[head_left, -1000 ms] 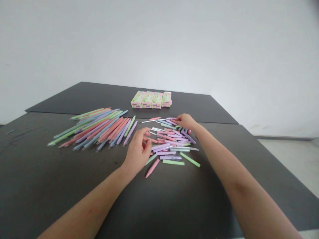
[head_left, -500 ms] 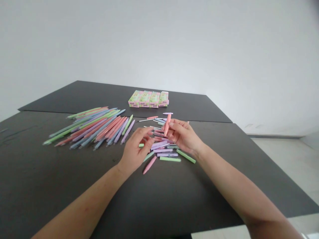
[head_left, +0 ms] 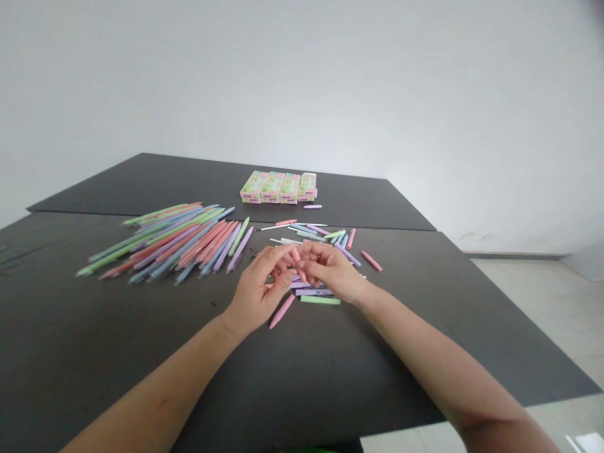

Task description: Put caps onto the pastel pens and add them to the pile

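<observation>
Above the loose pen parts, my two hands meet with their fingers curled toward each other. My right hand (head_left: 334,272) grips a pink pen barrel (head_left: 296,255), held tilted between the fingertips and partly covered by them. My left hand (head_left: 258,288) is bent around the near side, its fingertips at the barrel; what they pinch, if anything, is hidden. Beneath the hands lie purple barrels (head_left: 314,292) and a green barrel (head_left: 321,301). A pink barrel (head_left: 282,311) with a pointed end rests just below my left fingers.
A large heap of pastel pens (head_left: 174,242) spreads over the left of the dark table (head_left: 155,352). Several small boxes (head_left: 272,187) stand in a row at the back. Thin white refills (head_left: 283,241), more coloured barrels (head_left: 337,236) and a pink piece (head_left: 371,261) lie beyond my hands.
My right hand has come down and left with the pink barrel, tilting it, and now meets my left hand. A purple piece behind the hands now lies nearer the boxes.
</observation>
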A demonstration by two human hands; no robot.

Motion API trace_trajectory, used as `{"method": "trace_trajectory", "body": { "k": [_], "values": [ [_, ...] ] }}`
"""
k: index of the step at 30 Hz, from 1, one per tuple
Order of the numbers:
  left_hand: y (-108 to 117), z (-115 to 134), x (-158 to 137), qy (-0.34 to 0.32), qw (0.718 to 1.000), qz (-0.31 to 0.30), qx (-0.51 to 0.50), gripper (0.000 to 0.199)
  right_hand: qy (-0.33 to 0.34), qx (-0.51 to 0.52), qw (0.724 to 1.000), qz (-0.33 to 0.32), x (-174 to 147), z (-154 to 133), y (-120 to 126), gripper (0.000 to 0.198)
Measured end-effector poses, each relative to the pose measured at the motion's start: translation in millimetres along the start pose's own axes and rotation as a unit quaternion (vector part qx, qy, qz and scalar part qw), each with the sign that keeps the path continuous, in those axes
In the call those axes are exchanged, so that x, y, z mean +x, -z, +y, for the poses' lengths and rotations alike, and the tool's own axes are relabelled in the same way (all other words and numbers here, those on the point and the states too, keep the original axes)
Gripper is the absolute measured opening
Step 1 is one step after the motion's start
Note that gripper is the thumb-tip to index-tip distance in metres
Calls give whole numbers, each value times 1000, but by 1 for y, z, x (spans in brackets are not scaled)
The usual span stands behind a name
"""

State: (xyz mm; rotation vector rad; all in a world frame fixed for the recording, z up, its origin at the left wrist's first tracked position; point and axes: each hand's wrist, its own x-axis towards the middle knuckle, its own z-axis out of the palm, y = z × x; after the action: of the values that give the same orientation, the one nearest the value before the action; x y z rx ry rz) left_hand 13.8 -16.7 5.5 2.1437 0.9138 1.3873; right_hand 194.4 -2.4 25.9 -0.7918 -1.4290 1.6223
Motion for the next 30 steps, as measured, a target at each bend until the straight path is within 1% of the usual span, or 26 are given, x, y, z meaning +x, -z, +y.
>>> {"method": "trace_trajectory", "body": {
  "k": [2, 5, 8, 10, 14, 16, 17, 20, 21, 22, 24, 26, 30],
  "values": [
    [-1, -4, 0, 43, 999, -6, 16, 34, 2, -59, 998, -16, 1, 6, 3, 25],
    [-3, -12, 1, 80, 996, -13, 50, 27, 12, -99, 995, -14, 2, 15, 5, 27],
    [-6, -18, 0, 109, 992, -12, 61, 26, 16, -162, 987, 4, 3, 20, 7, 26],
    [-7, -21, 0, 126, 990, -19, 64, 29, 23, -236, 971, 27, 4, 19, 9, 26],
    [-9, -23, -2, 139, 987, -45, 73, 37, 41, -403, 911, 81, 6, 8, 24, 28],
    [-10, -23, -3, 130, 987, -43, 81, 38, 29, -469, 878, 92, 9, 2, 40, 29],
    [-10, -23, -3, 125, 988, -40, 86, 38, 21, -497, 860, 115, 10, -1, 51, 27],
    [-10, -23, -3, 115, 988, -33, 99, 36, -18, -606, 767, 210, 16, -6, 91, 24],
    [-10, -23, -3, 112, 988, -32, 102, 35, -51, -627, 737, 247, 18, -7, 105, 26],
    [-10, -23, -3, 110, 988, -30, 104, 35, -98, -644, 708, 272, 19, -7, 118, 27],
    [-10, -23, -3, 107, 988, -29, 106, 34, -192, -665, 662, 287, 22, -5, 138, 32],
    [-10, -23, -3, 108, 988, -31, 106, 34, -220, -667, 653, 283, 24, -1, 149, 35],
    [-10, -22, -3, 105, 989, -29, 101, 34, -229, -661, 662, 270, 31, 6, 151, 29]
  ]
}}
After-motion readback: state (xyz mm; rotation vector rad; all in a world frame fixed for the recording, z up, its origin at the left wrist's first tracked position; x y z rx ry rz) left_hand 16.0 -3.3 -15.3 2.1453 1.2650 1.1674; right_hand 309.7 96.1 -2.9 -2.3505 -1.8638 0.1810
